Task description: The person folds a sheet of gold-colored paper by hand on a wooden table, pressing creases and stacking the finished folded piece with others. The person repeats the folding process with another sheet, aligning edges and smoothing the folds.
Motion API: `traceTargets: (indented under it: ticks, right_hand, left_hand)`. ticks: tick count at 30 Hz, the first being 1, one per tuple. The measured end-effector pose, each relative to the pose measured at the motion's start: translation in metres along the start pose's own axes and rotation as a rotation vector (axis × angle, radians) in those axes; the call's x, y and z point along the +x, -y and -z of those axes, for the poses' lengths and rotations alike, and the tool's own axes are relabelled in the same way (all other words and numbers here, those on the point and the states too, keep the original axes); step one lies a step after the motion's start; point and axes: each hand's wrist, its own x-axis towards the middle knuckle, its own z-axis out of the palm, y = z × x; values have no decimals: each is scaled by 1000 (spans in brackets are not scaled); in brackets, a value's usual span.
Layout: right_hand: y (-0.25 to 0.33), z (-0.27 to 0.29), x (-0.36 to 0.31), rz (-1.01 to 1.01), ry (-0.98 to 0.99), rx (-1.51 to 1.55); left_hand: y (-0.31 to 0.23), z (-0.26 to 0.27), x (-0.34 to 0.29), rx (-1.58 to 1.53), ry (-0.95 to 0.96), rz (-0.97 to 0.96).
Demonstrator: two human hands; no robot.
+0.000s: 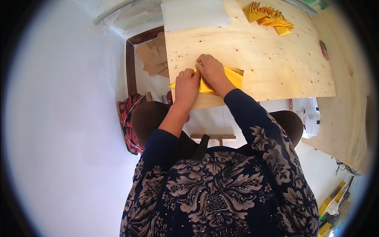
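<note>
A sheet of shiny gold paper (233, 78) lies near the front edge of the wooden table (272, 63), partly folded, with a pointed corner sticking out at the left. My left hand (186, 85) is closed on its left part, fingers bent and pressed together. Beside it, touching, my right hand (212, 70) pinches the paper's upper edge with thumb and fingers. Both hands cover the middle of the sheet, so the fold between them is hidden. At the far right of the table sits a pile of folded gold paper pieces (270, 18).
A white sheet stack (195, 15) lies at the table's far left. A small dark red object (324, 50) rests near the right edge. Brown cardboard pieces (154, 55) are left of the table. A white bag (311, 116) hangs below its right front, and a white wall (59, 118) stands left.
</note>
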Motion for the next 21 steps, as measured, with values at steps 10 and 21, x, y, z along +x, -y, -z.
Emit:
traceTargets:
  ticks: [10,21]
  right_hand:
    - [3,-10,1,-39,-28,-28]
    - [-8,7,5,-37,9,163]
  left_hand:
    - [6,52,-54,323,216,182]
    - [-21,21,-2,-327,161,144]
